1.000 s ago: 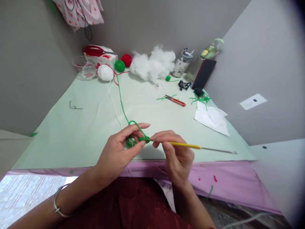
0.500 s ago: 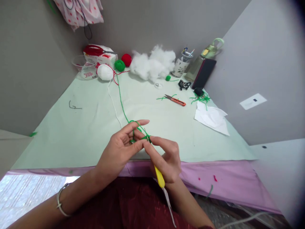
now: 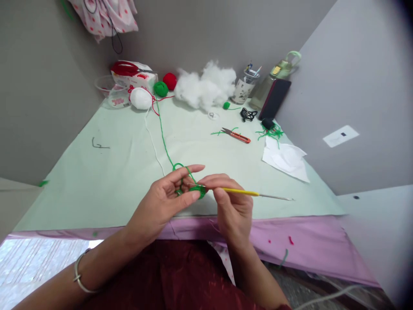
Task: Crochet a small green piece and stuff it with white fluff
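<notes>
My left hand (image 3: 161, 200) pinches a small green crochet piece (image 3: 200, 191) between thumb and fingers, with green yarn (image 3: 164, 142) looped over the index finger. That strand runs back across the table to a green yarn ball (image 3: 160, 88). My right hand (image 3: 232, 206) is closed on a yellow-handled crochet hook (image 3: 245, 192). The hook lies level, its metal tail pointing right and its tip in the green piece. Both hands hover over the near edge of the pale green table cover (image 3: 97, 181).
At the back stand a white yarn ball (image 3: 141, 98), a red yarn ball (image 3: 170, 81), white stuffing (image 3: 206, 88), a tissue box with red scissors (image 3: 129, 69), a jar of tools (image 3: 243, 88) and a bottle (image 3: 274, 79). Orange snips (image 3: 238, 136) and white paper (image 3: 285, 159) lie right.
The crochet hook swung from pointing down toward my lap back to level, its tail pointing right. My right hand turned with it; my left hand kept its pinch on the green piece.
</notes>
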### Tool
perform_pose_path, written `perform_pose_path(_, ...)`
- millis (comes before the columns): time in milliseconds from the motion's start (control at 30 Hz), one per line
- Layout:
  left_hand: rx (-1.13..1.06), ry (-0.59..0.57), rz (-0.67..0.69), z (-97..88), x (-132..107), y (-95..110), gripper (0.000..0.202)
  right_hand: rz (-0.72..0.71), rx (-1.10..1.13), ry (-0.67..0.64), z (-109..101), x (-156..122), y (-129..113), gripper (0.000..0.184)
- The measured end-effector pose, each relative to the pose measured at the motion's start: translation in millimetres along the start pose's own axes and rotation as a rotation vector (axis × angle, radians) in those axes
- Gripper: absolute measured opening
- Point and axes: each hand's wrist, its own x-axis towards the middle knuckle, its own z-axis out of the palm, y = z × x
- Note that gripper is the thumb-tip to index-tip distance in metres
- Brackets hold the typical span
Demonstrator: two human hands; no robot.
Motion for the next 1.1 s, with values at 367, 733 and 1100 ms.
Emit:
perform_pose_path(367,-0.265,-0.171,-0.228,-6.8,2,4,0.047,0.187,0.271,0.042,-9,7,4,0.02)
perform_pose_path(733,0.122,0.024,0.065,-1.9,-2,-3,0.031,-0.033,-0.073,0.092,-1,-3,6,0.016)
perform_pose_path(1100,0.227,0.075,0.105,-2.7,-4,2,0.032,0.042,0.006,0.015,-7,1,3,0.019)
